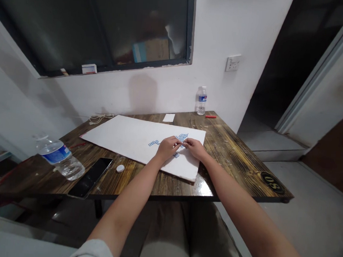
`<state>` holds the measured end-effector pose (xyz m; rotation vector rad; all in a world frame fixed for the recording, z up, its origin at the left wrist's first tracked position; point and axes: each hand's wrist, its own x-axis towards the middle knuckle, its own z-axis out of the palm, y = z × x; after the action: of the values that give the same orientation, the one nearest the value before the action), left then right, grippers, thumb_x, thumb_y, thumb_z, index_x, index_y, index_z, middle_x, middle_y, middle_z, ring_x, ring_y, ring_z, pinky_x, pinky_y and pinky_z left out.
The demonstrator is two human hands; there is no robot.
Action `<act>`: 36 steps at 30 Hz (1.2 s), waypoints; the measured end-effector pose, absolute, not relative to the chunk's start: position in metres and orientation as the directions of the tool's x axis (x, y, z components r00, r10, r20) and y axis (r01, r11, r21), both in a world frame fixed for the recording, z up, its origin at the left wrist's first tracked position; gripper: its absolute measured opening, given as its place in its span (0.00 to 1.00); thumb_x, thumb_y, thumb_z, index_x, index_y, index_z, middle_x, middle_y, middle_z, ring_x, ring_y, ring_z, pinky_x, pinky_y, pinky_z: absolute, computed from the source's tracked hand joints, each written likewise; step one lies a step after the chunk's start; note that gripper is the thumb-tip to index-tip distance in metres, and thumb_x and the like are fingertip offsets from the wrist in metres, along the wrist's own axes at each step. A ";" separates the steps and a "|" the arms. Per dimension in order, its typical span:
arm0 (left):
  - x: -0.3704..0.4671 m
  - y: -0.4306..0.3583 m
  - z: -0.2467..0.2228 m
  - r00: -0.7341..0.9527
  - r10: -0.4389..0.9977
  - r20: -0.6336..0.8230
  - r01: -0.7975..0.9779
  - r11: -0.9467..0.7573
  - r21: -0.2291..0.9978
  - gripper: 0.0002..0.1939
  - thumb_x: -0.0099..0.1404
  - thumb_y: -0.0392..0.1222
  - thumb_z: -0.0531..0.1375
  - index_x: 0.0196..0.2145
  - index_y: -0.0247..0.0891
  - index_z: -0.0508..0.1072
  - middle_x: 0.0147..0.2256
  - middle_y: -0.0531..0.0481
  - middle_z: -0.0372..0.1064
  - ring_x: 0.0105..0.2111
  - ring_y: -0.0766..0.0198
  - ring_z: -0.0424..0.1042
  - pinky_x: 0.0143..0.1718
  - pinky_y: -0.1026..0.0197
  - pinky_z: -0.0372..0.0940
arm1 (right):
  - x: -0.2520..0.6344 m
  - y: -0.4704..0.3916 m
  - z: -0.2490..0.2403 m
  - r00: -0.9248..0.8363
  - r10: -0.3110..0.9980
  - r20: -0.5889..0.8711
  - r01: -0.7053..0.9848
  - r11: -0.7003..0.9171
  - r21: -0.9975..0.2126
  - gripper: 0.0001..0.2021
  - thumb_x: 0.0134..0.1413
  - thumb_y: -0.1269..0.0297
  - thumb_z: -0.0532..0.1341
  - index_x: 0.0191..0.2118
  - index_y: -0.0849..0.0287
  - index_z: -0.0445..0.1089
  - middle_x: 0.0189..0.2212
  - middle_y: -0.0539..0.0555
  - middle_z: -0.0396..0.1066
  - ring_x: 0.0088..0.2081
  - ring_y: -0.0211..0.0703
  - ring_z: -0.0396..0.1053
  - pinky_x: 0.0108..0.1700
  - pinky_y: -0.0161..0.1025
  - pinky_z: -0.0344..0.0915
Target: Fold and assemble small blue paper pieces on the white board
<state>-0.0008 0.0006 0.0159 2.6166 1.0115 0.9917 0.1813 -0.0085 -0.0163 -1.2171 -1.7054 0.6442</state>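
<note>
A white board lies flat on the dark wooden table. Small blue ladder-like shapes spread over its right half; whether they are loose pieces or printed marks is too fine to tell. My left hand rests over the board, its fingers pinched together. Close beside it on the right, my right hand is also pinched, and the fingertips of both hands nearly meet. Whatever sits between the fingers is too small to make out. More of the blue shapes show just behind the fingertips, partly hidden by my hands.
On the left are a large water bottle, a black phone and a white cap. A small bottle, red pen-like stick, white card and coiled cable lie toward the wall.
</note>
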 end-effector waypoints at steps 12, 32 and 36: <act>-0.001 0.003 0.017 0.322 0.711 0.625 0.649 -0.646 0.401 0.05 0.63 0.35 0.58 0.32 0.38 0.74 0.32 0.51 0.71 0.30 0.67 0.68 0.36 0.63 0.62 | 0.180 -0.011 -0.016 -0.052 0.930 0.363 0.442 0.347 -0.827 0.08 0.49 0.59 0.59 0.28 0.57 0.70 0.25 0.50 0.71 0.30 0.42 0.65 0.36 0.37 0.58; 0.001 0.000 0.013 0.795 0.461 0.395 0.416 -0.887 0.198 0.05 0.62 0.36 0.61 0.33 0.39 0.78 0.36 0.48 0.72 0.36 0.63 0.70 0.39 0.63 0.62 | 0.194 0.006 -0.026 0.387 0.868 0.312 0.188 0.256 -0.948 0.14 0.44 0.50 0.59 0.26 0.58 0.68 0.25 0.53 0.71 0.29 0.43 0.65 0.35 0.39 0.60; 0.001 -0.001 0.016 0.822 0.453 0.345 0.405 -0.891 0.205 0.07 0.62 0.34 0.60 0.33 0.40 0.79 0.36 0.48 0.72 0.38 0.63 0.70 0.39 0.63 0.61 | 0.194 0.005 -0.026 0.388 0.869 0.306 0.188 0.251 -0.950 0.15 0.43 0.50 0.59 0.26 0.58 0.67 0.23 0.52 0.70 0.28 0.42 0.64 0.34 0.39 0.58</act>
<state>0.0012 -0.0014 0.0158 2.8810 0.6804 0.5911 0.1937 0.0052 -0.0256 -1.2576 -1.1047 0.6234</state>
